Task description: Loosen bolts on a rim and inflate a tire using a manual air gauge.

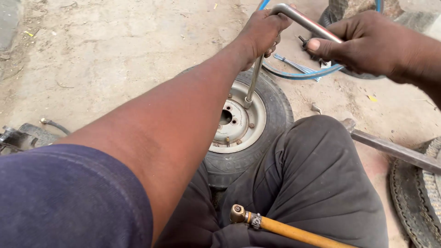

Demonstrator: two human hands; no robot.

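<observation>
Steel brace (294, 20) clamped in both fists, left hand (262, 30), right hand (367, 43); I'd keep its socket square on the wheel (239, 121) nut.

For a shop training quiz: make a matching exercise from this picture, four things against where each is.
Things:
1. L-shaped wrench
2. small wheel
3. yellow hose
4. flat metal bar

Places:
A. on the ground to the right of the knee
B. across the lap, brass end toward the left
C. gripped by both the left hand and the right hand
D. on the ground between the legs, metal rim facing up

Pairs: 1-C, 2-D, 3-B, 4-A
</observation>
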